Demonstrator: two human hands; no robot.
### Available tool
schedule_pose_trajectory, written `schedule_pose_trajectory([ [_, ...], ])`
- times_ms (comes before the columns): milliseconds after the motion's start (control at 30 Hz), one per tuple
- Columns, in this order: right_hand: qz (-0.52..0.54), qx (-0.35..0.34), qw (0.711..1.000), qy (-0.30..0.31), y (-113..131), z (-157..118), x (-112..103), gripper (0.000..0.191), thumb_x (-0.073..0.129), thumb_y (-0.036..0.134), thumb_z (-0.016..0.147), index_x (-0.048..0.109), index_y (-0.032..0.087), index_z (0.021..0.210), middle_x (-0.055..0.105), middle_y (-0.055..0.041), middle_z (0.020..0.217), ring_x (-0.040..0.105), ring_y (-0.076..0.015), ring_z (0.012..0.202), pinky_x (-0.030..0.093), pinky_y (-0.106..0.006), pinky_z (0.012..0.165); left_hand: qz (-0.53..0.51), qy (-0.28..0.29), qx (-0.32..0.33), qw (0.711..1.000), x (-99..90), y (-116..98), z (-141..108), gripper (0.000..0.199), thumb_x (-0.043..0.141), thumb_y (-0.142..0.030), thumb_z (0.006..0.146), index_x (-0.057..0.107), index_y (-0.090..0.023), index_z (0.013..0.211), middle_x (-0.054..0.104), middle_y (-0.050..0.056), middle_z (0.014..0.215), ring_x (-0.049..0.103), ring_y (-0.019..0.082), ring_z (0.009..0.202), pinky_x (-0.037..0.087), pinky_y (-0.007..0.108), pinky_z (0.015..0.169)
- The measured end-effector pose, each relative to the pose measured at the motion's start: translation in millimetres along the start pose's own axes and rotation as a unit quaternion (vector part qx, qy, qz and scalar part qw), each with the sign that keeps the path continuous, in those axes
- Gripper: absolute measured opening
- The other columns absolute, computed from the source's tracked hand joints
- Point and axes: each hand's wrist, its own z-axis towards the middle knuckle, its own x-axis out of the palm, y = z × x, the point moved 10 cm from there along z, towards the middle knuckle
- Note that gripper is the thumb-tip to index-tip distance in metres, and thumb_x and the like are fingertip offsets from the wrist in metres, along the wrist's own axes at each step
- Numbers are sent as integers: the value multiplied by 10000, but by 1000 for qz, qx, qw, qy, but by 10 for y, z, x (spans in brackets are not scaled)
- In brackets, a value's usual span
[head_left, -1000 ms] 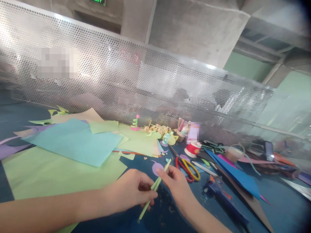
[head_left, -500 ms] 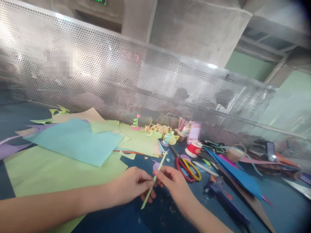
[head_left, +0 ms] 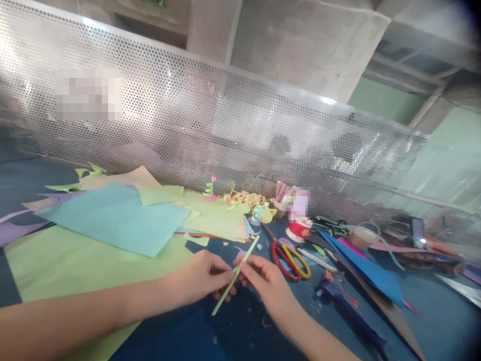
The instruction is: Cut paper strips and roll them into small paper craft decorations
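Observation:
A thin light-green paper strip [head_left: 250,249] slants between my hands above the dark blue table. My left hand [head_left: 211,279] pinches it near the middle, with the lower end sticking out below the fingers. Just above that, my right hand [head_left: 259,276] grips the strip between thumb and fingers, and the upper end points away from me. A purple paper piece lies partly hidden behind my right fingertips. Red and yellow handled scissors [head_left: 292,260] rest to the right of my right hand.
Blue [head_left: 120,215] and green paper sheets [head_left: 93,271] cover the left side. A small paper tree [head_left: 209,191], a red and white cup [head_left: 299,229], a dark blue glue gun [head_left: 349,313] and a blue sheet [head_left: 364,268] lie beyond and right. Perforated metal screen [head_left: 180,110] stands behind.
My left hand has shifted slightly up and left along with the strip's lower end. The strip looks narrower and is tilted a little more. My right hand has barely moved.

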Motion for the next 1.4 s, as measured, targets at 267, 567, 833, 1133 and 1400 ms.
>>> schedule_pose_trajectory([
  [267,36,31,999,-11,-51,-24,31,268,639,398,747,670,143,822,611,8,648,553,-107,620,455,-227,649,482,-112,235,836,72,-602,-254,280,401,-176,859,610,-151,674,588,17,588,528,123,539,345,235,511],
  [567,59,50,995,-57,-27,-74,-27,288,675,418,702,656,138,766,624,-4,652,566,-122,630,479,-253,669,680,-85,295,665,387,-595,-380,169,427,-70,781,583,-131,758,568,48,642,499,175,501,304,299,432],
  [833,-43,-12,998,-32,185,-96,6,232,640,378,737,617,158,807,598,7,655,560,-136,638,460,-249,640,388,-116,188,895,-41,-594,-208,234,435,-200,832,648,-180,736,614,18,620,532,129,541,357,234,512],
  [1133,-108,-8,994,-19,190,-119,41,259,620,401,742,626,149,799,626,-18,659,581,-160,641,464,-259,605,169,-94,60,979,-199,-388,-106,182,556,-298,742,709,-205,773,657,-7,673,569,141,621,385,208,538],
  [1400,-491,-80,859,-121,436,89,-587,312,490,334,831,537,139,1070,621,-112,1000,596,-219,901,453,-327,809,9,-110,19,994,-549,-284,34,221,664,-356,674,705,-158,765,673,30,703,575,142,652,436,248,646],
])
